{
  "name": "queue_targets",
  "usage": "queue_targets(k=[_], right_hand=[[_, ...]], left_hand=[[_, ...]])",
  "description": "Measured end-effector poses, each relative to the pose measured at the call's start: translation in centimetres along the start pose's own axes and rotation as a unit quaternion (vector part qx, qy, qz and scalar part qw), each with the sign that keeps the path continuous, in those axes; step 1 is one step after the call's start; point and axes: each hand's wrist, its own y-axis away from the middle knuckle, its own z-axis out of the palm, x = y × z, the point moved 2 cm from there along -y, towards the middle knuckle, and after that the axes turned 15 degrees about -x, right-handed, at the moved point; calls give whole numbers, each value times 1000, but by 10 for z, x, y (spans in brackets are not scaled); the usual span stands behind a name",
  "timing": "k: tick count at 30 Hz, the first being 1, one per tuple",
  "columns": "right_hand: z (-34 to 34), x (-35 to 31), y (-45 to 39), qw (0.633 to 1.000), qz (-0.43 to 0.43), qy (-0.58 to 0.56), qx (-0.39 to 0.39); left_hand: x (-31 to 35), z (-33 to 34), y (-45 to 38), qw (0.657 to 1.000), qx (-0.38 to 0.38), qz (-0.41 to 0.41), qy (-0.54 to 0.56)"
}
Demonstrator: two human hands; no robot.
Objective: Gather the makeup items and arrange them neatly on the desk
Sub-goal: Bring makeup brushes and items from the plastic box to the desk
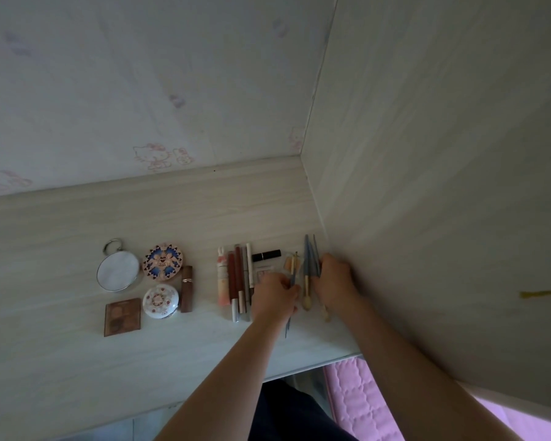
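On the pale wooden desk [61, 361] several makeup items lie in groups. At the left are a round mirror [117, 270], a patterned compact [163, 261], a white compact [159, 300], a brown palette [122, 316] and a brown lipstick tube [186, 288]. A row of pens and tubes [236, 281] and a black lipstick [266, 255] lie in the middle. My left hand [275, 297] pinches a thin blue brush [291, 281]. My right hand [334, 280] grips blue-handled brushes [307, 265] next to the side wall.
A wooden side panel [442, 218] rises right beside my right hand. The back wall [140, 90] carries faint cartoon prints. The desk's front edge runs below my forearms, with a pink quilted surface [357, 399] beneath it.
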Motion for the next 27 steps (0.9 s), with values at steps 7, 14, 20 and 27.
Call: queue_targets(k=[7,14,20,27], right_hand=[[-2,2,6,999,18,25,27],[-6,-1,20,997,-13,17,70],[-5,3,24,998,-18,-13,60],[-3,4,25,997,-38,36,57]], left_hand=[[11,3,-4,1000,-13,24,-16],[28,14,-11,993,2,35,-110],[32,23,-12,995,40,24,-92],[33,15,-3,988,86,44,-117]])
